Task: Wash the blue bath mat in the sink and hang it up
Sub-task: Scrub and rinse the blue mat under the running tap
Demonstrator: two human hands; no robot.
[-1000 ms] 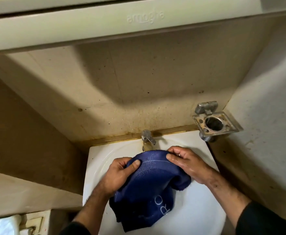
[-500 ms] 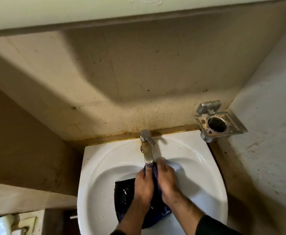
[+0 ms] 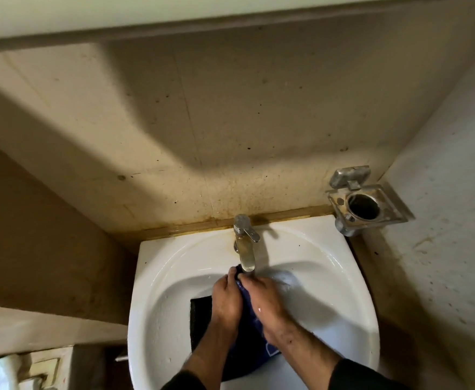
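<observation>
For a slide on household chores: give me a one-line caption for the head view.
Both hands, left and right, bunch a dark blue bath mat under the metal tap in a white ceramic sink.

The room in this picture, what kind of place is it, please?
Most likely a small home bathroom. A white sink with a metal tap stands against a stained wall, and a metal tumbler holder hangs beside it.
</observation>
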